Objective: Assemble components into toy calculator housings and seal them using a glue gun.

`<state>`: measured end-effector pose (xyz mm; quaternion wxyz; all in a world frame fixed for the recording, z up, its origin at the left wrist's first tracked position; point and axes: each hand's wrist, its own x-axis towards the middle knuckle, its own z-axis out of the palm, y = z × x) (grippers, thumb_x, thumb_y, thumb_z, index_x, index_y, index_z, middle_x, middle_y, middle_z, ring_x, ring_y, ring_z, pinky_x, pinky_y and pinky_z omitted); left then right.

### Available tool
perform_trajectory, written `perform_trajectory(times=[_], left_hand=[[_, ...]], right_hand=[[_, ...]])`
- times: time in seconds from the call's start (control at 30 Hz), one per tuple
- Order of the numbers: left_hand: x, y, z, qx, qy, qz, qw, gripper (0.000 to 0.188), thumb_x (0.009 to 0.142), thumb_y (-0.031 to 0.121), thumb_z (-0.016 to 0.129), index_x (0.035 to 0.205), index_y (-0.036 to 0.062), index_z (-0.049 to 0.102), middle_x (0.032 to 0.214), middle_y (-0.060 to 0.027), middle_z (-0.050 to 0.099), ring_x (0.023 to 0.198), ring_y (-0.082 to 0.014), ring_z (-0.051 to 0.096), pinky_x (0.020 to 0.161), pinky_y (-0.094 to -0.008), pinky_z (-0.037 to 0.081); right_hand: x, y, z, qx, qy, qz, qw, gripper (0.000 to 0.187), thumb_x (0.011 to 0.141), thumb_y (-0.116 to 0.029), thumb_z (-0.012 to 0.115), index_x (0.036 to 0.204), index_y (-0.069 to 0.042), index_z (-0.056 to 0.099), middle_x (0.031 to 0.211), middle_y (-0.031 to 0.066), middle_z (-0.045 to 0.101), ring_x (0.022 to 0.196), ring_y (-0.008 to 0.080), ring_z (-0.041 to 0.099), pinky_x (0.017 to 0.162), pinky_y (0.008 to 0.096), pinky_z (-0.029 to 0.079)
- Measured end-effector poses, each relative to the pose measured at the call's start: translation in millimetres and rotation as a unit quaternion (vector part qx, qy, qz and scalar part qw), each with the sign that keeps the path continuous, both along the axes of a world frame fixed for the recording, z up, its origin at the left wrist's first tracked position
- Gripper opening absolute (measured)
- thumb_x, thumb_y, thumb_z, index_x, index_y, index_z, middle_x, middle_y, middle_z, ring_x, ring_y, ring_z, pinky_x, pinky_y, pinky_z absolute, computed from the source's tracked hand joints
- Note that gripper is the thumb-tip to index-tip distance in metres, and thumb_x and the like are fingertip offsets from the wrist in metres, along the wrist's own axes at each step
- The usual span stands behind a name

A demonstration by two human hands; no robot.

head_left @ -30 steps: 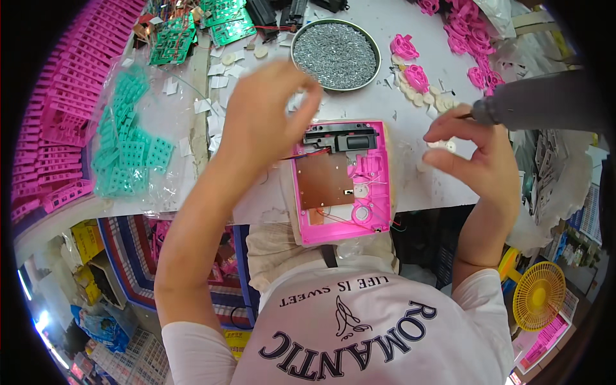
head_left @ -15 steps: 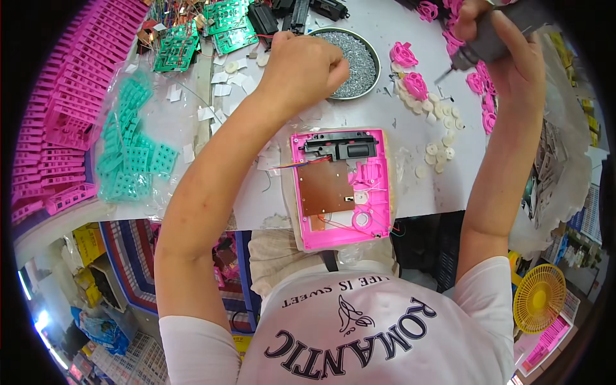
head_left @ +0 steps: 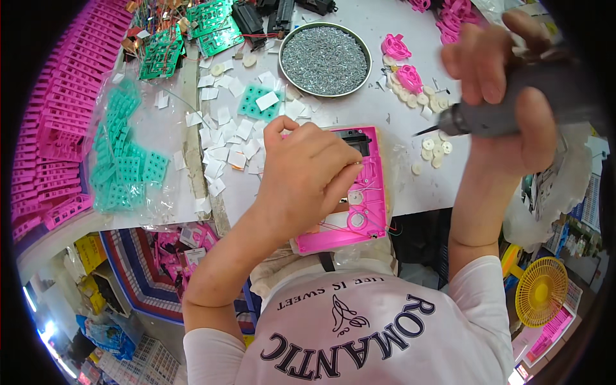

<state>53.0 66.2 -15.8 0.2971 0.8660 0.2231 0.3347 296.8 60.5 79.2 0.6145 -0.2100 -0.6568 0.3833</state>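
My left hand [head_left: 308, 170] is over the upper left of a pink plastic casing [head_left: 333, 240], fingers curled and fingertips pressed together. Whatever they may hold is too small or hidden to make out. Part of a black module [head_left: 355, 140], thin wires and a white ring show inside the casing, whose left side is covered by the hand. My right hand [head_left: 507, 77] grips a dark grey electric screwdriver [head_left: 494, 109], raised to the right with its bit pointing left toward the casing. Beyond the casing stands a round metal tin [head_left: 369, 64] full of small silvery screws [head_left: 326, 58].
Teal rubber keypads [head_left: 128, 163] lie on clear plastic at the left, beside stacked pink parts [head_left: 70, 83]. Green circuit boards [head_left: 208, 25] are at the back left. White paper squares [head_left: 221, 154], pink rose-shaped pieces [head_left: 409, 77] and pale discs [head_left: 436, 151] are scattered around.
My left hand has come back from the screw tin to the casing, uncovering the tin and a teal keypad. My right hand has lowered the screwdriver and swung its bit leftward.
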Motion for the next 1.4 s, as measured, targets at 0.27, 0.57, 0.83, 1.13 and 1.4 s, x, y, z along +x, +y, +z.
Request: perform_trajectory(times=[0.27,0.57,0.83,1.13,1.4], left_hand=[[4.2,-13.9,-2.2,-0.022,-0.023,0.034,0.999,0.014,0.078,0.011,0.079,0.087,0.014,0.069,0.079,0.0029,0.065,0.08,-0.0172,0.061,0.086,-0.041,0.032],[0.0,-11.4,-11.8,-0.01,-0.043,0.029,0.999,0.017,0.074,0.014,0.081,0.086,0.0139,0.069,0.08,0.0019,0.064,0.08,-0.0187,0.06,0.084,-0.0407,0.032],[1.6,-7.8,-11.2,0.065,0.121,0.111,0.984,0.03,0.072,0.023,0.083,0.099,0.0154,0.071,0.104,0.0034,0.066,0.105,-0.0211,0.057,0.106,-0.0536,0.025],[1.7,-7.2,-19.6,0.053,0.104,0.105,0.988,0.027,0.072,0.019,0.081,0.097,0.0148,0.071,0.102,0.0031,0.065,0.107,-0.0215,0.057,0.107,-0.0581,0.025],[-0.7,12.9,-16.4,-0.025,0.099,-0.03,0.994,0.042,0.075,0.01,0.08,0.111,0.0052,0.06,0.113,-0.0147,0.064,0.106,-0.0351,0.061,0.096,-0.0472,0.046]], right_hand=[[-42.9,-23.2,-40.1,-0.082,0.127,0.071,0.986,0.05,0.097,-0.031,0.069,0.138,-0.013,0.047,0.067,-0.0023,0.051,0.062,0.0124,0.049,0.062,0.0315,0.05],[-67.8,-47.1,-16.3,-0.163,0.096,-0.051,0.981,0.032,0.097,-0.03,0.071,0.117,-0.017,0.051,0.067,-0.0044,0.052,0.056,0.0097,0.049,0.057,0.0284,0.048],[-50.2,-20.4,-59.6,-0.115,0.106,-0.086,0.984,0.023,0.091,-0.001,0.064,0.109,-0.003,0.051,0.071,0.005,0.056,0.06,0.012,0.055,0.056,0.0287,0.049],[-54.0,-16.5,-79.6,-0.087,-0.114,-0.131,0.981,0.024,0.09,-0.003,0.067,0.094,-0.007,0.043,0.064,0.0059,0.051,0.054,0.0135,0.048,0.055,0.0339,0.049],[-30.8,13.0,-52.2,-0.203,0.033,-0.007,0.979,0.029,0.092,-0.02,0.069,0.106,0.0,0.053,0.082,0.0102,0.062,0.069,0.0198,0.061,0.065,0.0374,0.055]])
